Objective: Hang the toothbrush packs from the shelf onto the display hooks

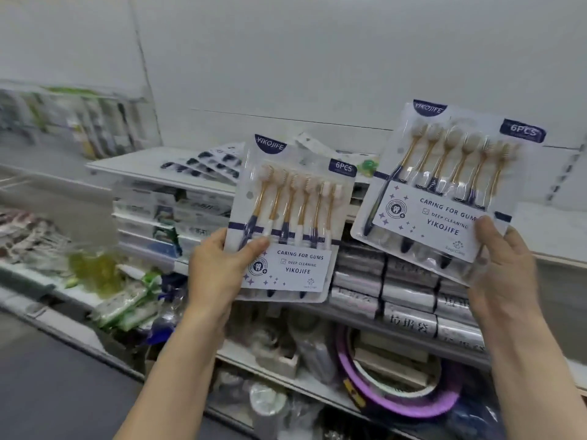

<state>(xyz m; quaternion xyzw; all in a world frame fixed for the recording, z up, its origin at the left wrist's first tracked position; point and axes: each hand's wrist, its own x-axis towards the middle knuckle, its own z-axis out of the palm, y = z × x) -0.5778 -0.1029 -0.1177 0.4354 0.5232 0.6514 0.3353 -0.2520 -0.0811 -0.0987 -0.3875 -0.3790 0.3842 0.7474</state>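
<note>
I hold up two clear packs of gold-and-navy toothbrushes, each labelled YIKOJIFE 6PCS. My left hand (219, 268) grips the lower left corner of one toothbrush pack (293, 217), thumb on its front. My right hand (502, 265) pinches the lower right edge of the second toothbrush pack (451, 185), which is tilted to the right and held higher. More toothbrush packs (206, 165) lie flat on the white shelf (133, 163) behind. No display hooks are plainly visible on the white back panel (317, 58).
Hanging goods (95, 122) blur at the upper left. Stacked boxes (152, 214) sit under the shelf, silver rolls (406, 290) below the packs. A purple ring (397, 398) and mixed goods fill the lower shelf. Grey floor lies at bottom left.
</note>
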